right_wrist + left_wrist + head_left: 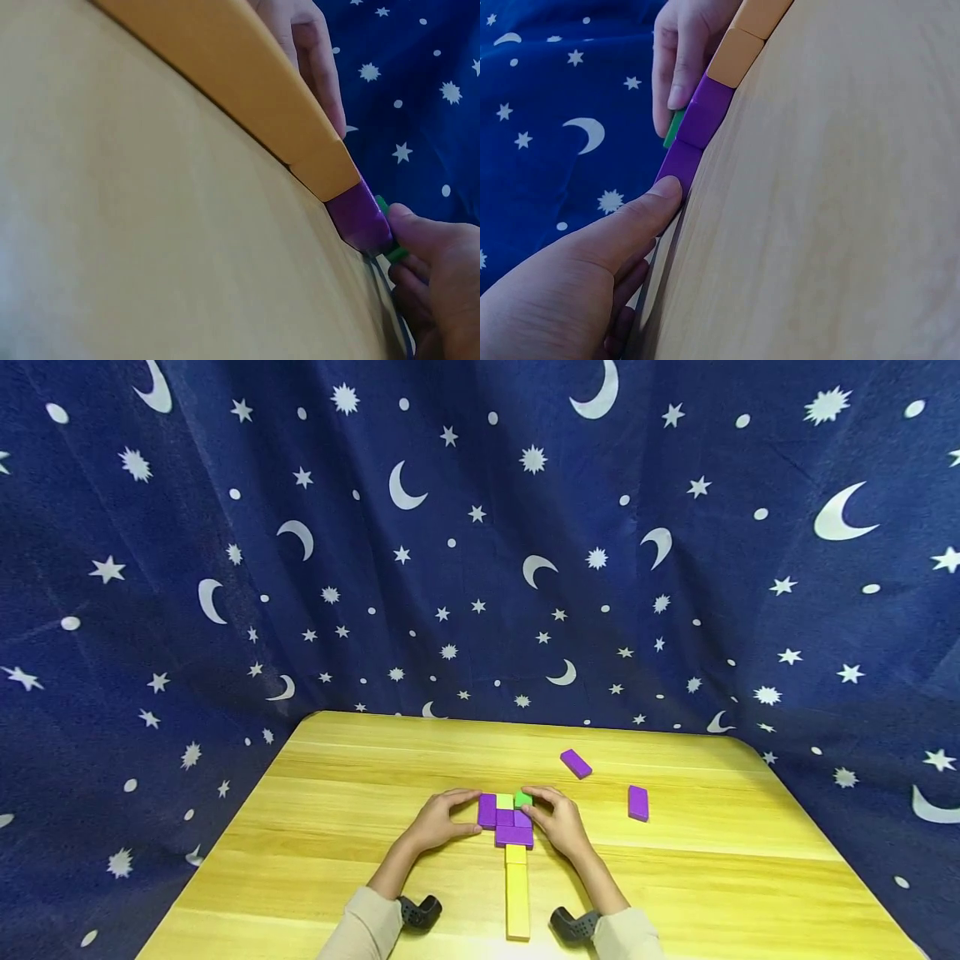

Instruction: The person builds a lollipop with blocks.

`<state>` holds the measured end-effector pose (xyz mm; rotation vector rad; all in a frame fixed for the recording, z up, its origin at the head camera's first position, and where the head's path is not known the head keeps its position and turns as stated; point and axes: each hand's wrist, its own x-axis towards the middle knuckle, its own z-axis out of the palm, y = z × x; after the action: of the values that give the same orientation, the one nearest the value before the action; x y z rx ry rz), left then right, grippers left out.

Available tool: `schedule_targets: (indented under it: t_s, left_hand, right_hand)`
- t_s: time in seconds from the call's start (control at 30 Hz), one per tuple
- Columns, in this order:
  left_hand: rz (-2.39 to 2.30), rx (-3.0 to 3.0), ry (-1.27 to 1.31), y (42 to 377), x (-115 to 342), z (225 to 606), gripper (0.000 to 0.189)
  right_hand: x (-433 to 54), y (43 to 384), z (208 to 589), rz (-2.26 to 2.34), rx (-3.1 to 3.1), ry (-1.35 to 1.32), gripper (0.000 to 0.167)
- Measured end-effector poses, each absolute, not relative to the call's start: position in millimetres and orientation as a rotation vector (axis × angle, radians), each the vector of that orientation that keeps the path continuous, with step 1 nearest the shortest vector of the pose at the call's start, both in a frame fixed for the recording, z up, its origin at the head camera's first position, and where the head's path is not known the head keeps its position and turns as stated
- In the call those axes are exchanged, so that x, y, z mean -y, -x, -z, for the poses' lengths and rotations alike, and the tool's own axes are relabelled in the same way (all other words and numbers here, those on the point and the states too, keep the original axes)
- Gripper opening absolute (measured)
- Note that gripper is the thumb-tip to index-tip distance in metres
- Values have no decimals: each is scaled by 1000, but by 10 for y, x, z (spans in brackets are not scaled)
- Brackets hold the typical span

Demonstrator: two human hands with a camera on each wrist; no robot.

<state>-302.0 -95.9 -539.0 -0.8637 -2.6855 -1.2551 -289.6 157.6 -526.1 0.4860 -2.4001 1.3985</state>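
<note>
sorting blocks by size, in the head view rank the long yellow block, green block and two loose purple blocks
Long yellow block
Left loose purple block, right loose purple block: look alike
Green block, partly covered

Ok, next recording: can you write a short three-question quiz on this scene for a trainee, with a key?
1. Which hand pinches the green block?
2. True or false: the long yellow block lies nearer the person than the green block.
3. What colour is the block that the left hand pinches? A) green B) purple C) yellow

Key:
1. The right hand.
2. True.
3. B, a purple block.
</note>
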Motion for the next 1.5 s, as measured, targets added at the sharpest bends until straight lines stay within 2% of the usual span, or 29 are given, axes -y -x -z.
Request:
schedule_targets:
  t_s: [0.43,0.7,1.13,1.5]
  left_hand:
    - [1233,2699,854,3014,949,5370,65]
    - [1242,2697,857,3023,952,5372,67]
    - [1242,2701,858,3022,974,5372,66]
    - [1230,2680,887,3035,964,5389,65]
  right_hand:
    - [-1583,2877,5254,-1369,2411,-448,26]
    - [-1594,2881,5238,-1335,2425,-427,19]
    - [-1570,2888,5251,-1335,2418,-420,21]
    - [-1714,3092,5239,-1608,2122,-315,27]
